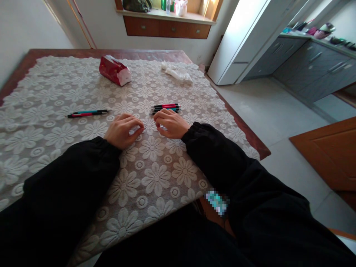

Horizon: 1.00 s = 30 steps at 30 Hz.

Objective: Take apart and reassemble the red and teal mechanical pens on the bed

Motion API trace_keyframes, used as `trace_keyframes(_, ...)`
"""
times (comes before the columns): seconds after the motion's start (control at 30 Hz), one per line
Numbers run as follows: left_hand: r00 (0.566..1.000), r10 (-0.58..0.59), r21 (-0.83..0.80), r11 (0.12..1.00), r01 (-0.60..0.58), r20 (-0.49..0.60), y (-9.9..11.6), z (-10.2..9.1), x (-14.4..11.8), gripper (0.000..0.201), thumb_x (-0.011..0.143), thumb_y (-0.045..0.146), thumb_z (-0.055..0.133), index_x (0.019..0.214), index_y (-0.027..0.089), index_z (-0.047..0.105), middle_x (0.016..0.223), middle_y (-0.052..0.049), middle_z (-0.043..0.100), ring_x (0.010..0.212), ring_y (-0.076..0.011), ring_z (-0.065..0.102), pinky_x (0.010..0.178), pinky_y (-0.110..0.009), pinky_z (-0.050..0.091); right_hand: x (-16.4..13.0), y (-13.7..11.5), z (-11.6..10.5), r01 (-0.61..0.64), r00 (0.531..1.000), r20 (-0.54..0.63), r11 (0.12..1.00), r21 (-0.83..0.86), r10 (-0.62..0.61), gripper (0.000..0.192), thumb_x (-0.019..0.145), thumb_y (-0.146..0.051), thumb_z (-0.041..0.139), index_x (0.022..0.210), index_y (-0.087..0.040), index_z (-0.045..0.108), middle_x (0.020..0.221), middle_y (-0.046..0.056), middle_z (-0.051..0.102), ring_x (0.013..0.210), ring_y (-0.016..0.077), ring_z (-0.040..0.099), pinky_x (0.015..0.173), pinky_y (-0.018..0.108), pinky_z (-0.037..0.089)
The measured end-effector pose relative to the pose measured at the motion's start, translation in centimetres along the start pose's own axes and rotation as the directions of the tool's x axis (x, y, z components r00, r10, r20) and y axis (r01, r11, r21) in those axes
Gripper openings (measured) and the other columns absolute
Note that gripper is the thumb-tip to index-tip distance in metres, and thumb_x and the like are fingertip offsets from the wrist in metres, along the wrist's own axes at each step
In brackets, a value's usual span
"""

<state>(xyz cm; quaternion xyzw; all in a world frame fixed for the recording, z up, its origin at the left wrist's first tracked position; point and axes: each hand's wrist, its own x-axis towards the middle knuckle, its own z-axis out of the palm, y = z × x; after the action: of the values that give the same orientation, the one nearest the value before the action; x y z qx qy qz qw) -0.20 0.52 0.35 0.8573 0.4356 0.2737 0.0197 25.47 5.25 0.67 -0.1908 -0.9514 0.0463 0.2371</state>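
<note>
While curled, hands (147, 128) on tablecloth (155, 178).

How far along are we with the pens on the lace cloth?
Done: one pen group lies just beyond the right hand. In hand: both hands, left hand included, rest curled on the tablecloth, apparently holding nothing. Left: another pen pair lies apart.

fingers (138, 130) curled under (grip unclear), shelf items (167, 5) cropped
</note>
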Motion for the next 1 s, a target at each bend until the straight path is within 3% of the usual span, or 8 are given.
trace_keyframes(0.43, 0.998, -0.058, 0.023, 0.998, 0.058, -0.007, -0.38, 0.45, -0.2, 0.025, 0.092, 0.041, 0.057, 0.098, 0.025, 0.075, 0.091, -0.005, 0.073, 0.097, -0.0244, 0.066, 0.088, -0.037, 0.053, 0.23, -0.23, 0.04, -0.048, 0.999, 0.002, 0.997, -0.068, 0.048, 0.013, 0.097, -0.021, 0.049, 0.093, -0.017, 0.061, 0.101, 0.008, 0.066, 0.096, 0.0211, 0.052, 0.089, 0.037, 0.039)
trace_keyframes(0.63, 0.998, -0.061, 0.019, 0.998, 0.061, -0.01, -0.08, 0.2, -0.17, 0.027, 0.094, 0.042, 0.057, 0.096, 0.023, 0.075, 0.091, -0.005, 0.073, 0.092, -0.022, 0.067, 0.086, -0.034, 0.053, 0.3, -0.66, 0.15, -0.128, 0.991, 0.032, 0.992, 0.004, 0.128, 0.02, 0.103, -0.027, 0.043, 0.099, -0.017, 0.059, 0.086, 0.005, 0.065, 0.079, 0.0165, 0.055, 0.074, 0.028, 0.037)
trace_keyframes(0.87, 0.992, -0.093, -0.027, 0.995, 0.091, -0.089, -0.38, 0.25, -0.32, 0.023, 0.093, 0.037, 0.059, 0.096, 0.02, 0.074, 0.089, -0.006, 0.073, 0.092, -0.0221, 0.067, 0.086, -0.033, 0.054, 0.09, -0.25, 0.51, -0.111, 0.994, 0.0, 0.99, 0.083, 0.112, 0.022, 0.101, -0.014, 0.043, 0.113, -0.016, 0.061, 0.1, 0.007, 0.071, 0.089, 0.0156, 0.061, 0.078, 0.027, 0.041)
trace_keyframes(1.0, 0.992, -0.09, -0.02, 0.996, 0.088, -0.092, -0.38, 0.31, -0.32, 0.022, 0.093, 0.036, 0.059, 0.096, 0.02, 0.074, 0.09, -0.006, 0.073, 0.093, -0.022, 0.067, 0.087, -0.033, 0.054, 0.0, -0.04, 0.46, -0.114, 0.993, -0.006, 0.99, 0.087, 0.115, 0.024, 0.099, -0.012, 0.045, 0.112, -0.017, 0.064, 0.103, 0.007, 0.072, 0.092, 0.0164, 0.062, 0.081, 0.028, 0.043)
